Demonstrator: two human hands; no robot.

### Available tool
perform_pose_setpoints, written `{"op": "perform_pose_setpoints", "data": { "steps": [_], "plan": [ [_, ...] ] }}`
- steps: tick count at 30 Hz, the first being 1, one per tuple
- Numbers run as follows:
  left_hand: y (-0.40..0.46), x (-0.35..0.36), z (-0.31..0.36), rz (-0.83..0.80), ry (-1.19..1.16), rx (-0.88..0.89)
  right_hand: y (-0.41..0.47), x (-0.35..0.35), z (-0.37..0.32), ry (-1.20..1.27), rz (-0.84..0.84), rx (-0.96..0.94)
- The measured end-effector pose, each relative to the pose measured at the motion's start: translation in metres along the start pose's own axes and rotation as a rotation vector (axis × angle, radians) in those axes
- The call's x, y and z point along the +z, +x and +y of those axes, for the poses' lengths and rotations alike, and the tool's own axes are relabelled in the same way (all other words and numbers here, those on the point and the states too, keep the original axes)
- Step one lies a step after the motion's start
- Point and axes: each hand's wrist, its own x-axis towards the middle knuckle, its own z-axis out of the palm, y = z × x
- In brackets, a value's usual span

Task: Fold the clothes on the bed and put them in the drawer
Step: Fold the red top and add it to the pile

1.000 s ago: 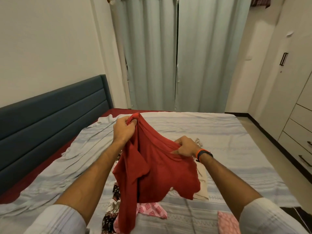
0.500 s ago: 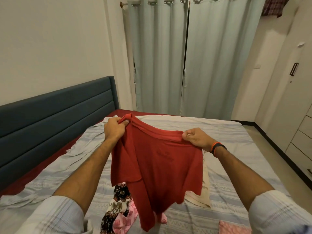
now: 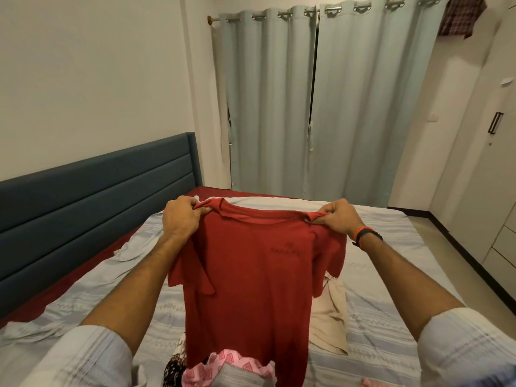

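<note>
Left hand (image 3: 178,220) pinches the left shoulder seam of the red short-sleeved knit T-shirt (image 3: 251,280), fingers and thumb curled over the fabric beside the collar. Right hand (image 3: 336,219), with an orange-and-black wristband (image 3: 365,236), pinches the opposite shoulder the same way. Shirt held up in the air above the bed, spread flat between the two grips, hem hanging down toward the clothes pile.

Handling, as judged: light, limp, no stiffness; sleeves droop and crease. It should not slip from a pinch. Shoulders look the right hold for laying it out flat.

Below the hem: a pink patterned garment (image 3: 223,367), a dark floral piece (image 3: 173,370), and a beige cloth (image 3: 329,325) to the right, all on the pale blue striped bed sheet (image 3: 391,303).

Room: open sheet beyond the shirt toward the grey-green curtains (image 3: 321,107). Dark blue padded headboard (image 3: 92,196) bounds the left edge; white drawer fronts (image 3: 502,247) stand across the floor strip at right.
</note>
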Motion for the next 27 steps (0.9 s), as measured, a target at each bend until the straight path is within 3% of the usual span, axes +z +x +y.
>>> {"op": "perform_pose_setpoints", "data": {
  "steps": [8, 16, 22, 27],
  "plan": [
    [0.001, -0.006, -0.009, -0.146, -0.044, -0.005, 0.003, -0.010, 0.006, -0.073, -0.050, 0.023],
    [-0.004, -0.022, -0.012, -0.467, -0.272, -0.014, -0.017, -0.008, 0.015, 0.383, -0.079, 0.004],
    [-0.013, -0.030, -0.021, -0.644, -0.436, -0.088, -0.025, -0.009, 0.014, 0.451, -0.250, 0.023],
    [-0.018, -0.023, -0.019, -0.551, -0.481, -0.079, -0.022, 0.003, 0.009, 0.457, -0.250, 0.033]
  ]
}}
